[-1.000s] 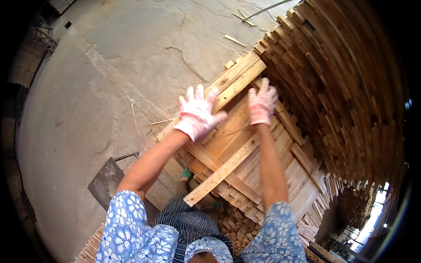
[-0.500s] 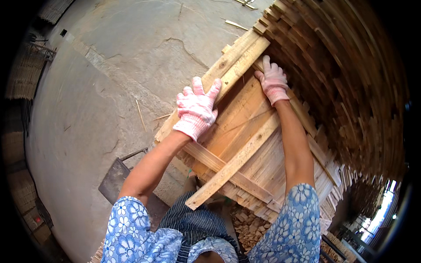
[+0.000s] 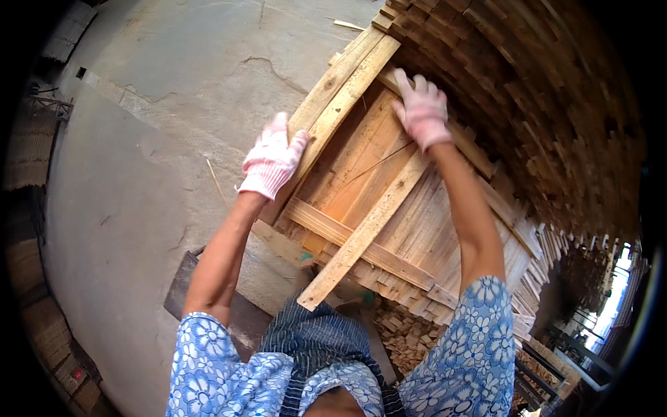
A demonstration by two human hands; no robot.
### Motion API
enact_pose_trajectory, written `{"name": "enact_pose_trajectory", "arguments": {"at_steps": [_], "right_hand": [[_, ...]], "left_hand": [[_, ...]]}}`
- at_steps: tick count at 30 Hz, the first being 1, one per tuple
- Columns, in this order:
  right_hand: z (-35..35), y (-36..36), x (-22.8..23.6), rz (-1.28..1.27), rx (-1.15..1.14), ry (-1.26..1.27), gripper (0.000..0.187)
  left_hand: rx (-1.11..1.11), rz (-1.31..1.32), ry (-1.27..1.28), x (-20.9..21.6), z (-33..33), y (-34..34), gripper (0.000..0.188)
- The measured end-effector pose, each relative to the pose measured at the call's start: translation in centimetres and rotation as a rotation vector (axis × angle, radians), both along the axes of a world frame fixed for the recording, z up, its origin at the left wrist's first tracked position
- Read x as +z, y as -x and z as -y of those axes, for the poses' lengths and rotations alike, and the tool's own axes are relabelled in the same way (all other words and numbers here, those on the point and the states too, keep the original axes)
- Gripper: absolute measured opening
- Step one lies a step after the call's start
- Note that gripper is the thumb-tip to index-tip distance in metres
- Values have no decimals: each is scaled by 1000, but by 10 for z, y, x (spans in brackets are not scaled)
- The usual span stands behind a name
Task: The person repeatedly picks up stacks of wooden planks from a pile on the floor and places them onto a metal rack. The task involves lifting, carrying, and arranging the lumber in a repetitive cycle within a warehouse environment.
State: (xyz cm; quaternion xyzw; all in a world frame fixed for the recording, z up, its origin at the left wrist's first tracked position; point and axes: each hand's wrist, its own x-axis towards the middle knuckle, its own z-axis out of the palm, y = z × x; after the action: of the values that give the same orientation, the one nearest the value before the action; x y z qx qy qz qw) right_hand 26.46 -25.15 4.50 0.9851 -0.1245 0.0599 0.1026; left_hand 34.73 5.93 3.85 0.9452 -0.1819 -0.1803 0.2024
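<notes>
My left hand [image 3: 273, 158], in a pink-and-white knitted glove, is at the outer edge of the pair of long wooden boards [image 3: 342, 94]. Its fingers stretch forward and apart, slightly blurred, touching or close to the wood. My right hand [image 3: 422, 110], gloved alike, hovers at or just over the far end of the stack, fingers spread, near a narrow strip [image 3: 472, 149] beside the tall pile. Between my hands lie wide flat planks [image 3: 347, 182]. A loose slat [image 3: 365, 236] slants across them toward me, over a cross strip [image 3: 323, 224].
A tall wall of stacked wood strips [image 3: 542, 118] rises close on the right. Wood offcuts [image 3: 410, 340] lie below the stack near my legs. A dark flat metal piece [image 3: 236, 313] is under my left forearm. Cracked concrete floor [image 3: 139, 194] stretches to the left, with thin splinters on it.
My left hand has slid left off the tops of the boards to their outer edge. My right hand has shifted slightly left and up in view. The whole view has shifted somewhat.
</notes>
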Motion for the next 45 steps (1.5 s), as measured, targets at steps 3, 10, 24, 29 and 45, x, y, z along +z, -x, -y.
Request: {"name": "enact_pose_trajectory", "arguments": {"at_steps": [3,10,24,29,45], "right_hand": [[-66,75,13,37,-405,-420,73],[-177,140,-49,361,-803,-903,82],[-136,-56,-83,682,-630,-782,40],[-96,-1,-56,245,-216,-1136,31],[-238,963,-50,1283,-1987,-450,39]], "left_hand": [[39,-198,4,-6,-17,1,78],[-12,-159,-20,-3,-2,5,81],[-27,56,26,-26,-8,0,71],[-52,-41,101,1,-2,13,58],[-1347,-175,553,31,144,485,55]]}}
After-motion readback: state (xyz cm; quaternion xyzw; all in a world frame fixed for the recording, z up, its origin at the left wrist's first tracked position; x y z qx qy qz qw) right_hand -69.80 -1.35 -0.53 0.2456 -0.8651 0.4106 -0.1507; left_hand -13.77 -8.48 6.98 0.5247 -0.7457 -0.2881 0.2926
